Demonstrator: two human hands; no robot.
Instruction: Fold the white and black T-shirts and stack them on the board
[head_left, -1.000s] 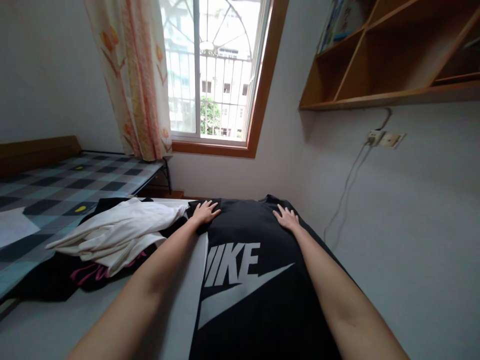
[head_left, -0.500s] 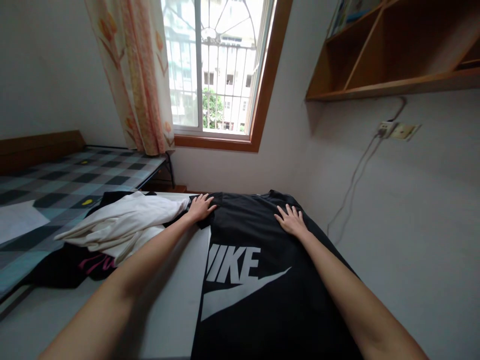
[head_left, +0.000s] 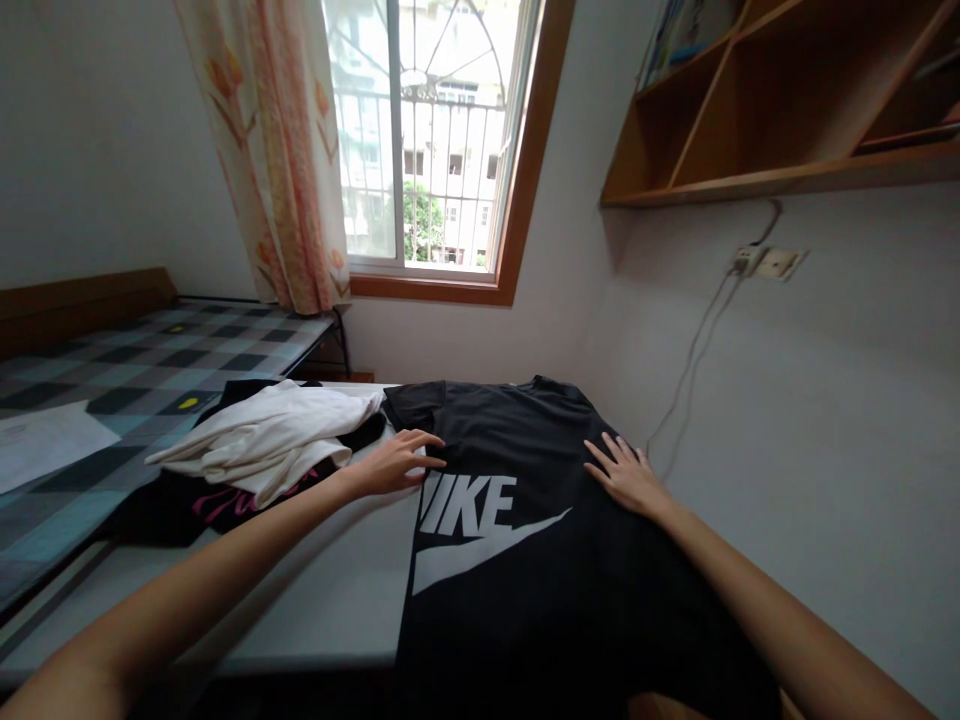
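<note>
Both hands have come down the cloth since the earlier frame: from the head view, the left hand (head_left: 391,466) has slid off the sleeve (head_left: 416,402) to the edge of the black shirt (head_left: 517,610), beside the pale print (head_left: 480,505), and the right hand (head_left: 628,480) has shifted outward, nearer the wall (head_left: 817,400). Both are open, nothing gripped! Right palm down, fingers fanned on the cloth, a spread that likely presses a broad patch evenly rather than bunching it. The left is lighter, fingers loosely extended over the edge, probably so it can glide along without dragging; how firmly it presses, I cannot tell. And the shirt lies print up on the white table (head_left: 337,590), collar toward the window (head_left: 442,150), the table seemingly bearing most of it. Over to the left, a crumpled white garment (head_left: 262,430) sits on a dark garment (head_left: 161,508), apparently leaving the shirt its own space.
</note>
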